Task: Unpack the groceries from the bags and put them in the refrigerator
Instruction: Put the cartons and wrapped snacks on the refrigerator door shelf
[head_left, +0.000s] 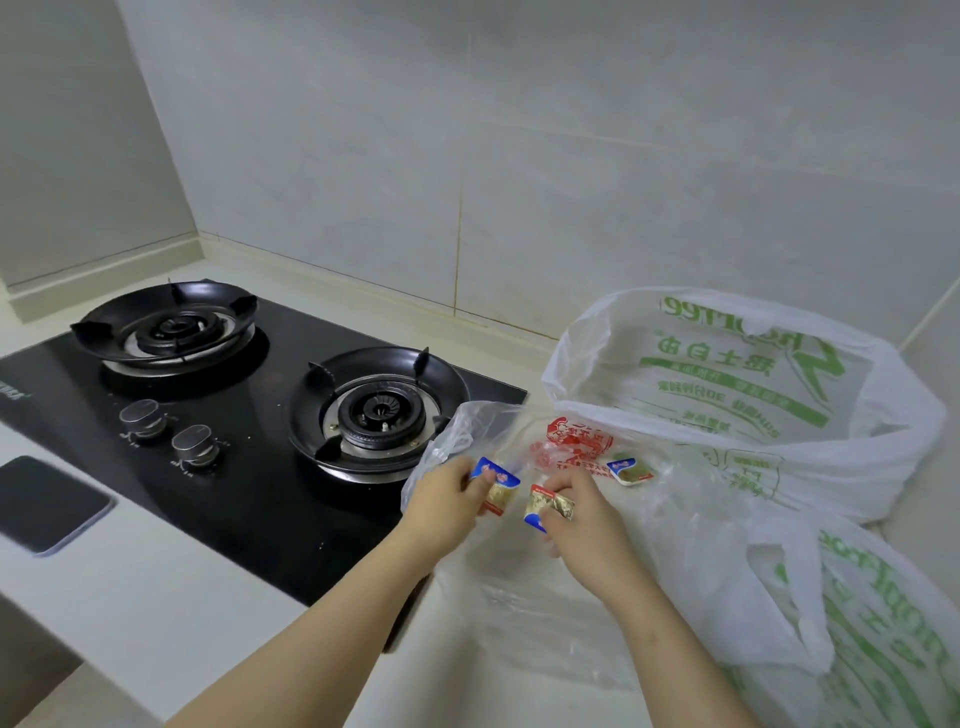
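Observation:
My left hand (447, 506) grips a small gold-and-blue foil packet (496, 486) at the edge of a clear plastic bag with red print (571, 441). Beside it, my right hand (582, 519) pinches a second gold foil packet (545, 505). A third small packet (630, 469) lies on the clear bag, just beyond my right hand. Behind stands an open white bag with green lettering (737, 384). Another white and green bag (872, 623) lies at the lower right. The refrigerator is not in view.
A black two-burner gas stove (234, 467) with two knobs (166, 431) fills the counter left of the bags. A dark phone (47, 501) lies on the pale counter (171, 613) at the far left. Grey tiled walls close off the back.

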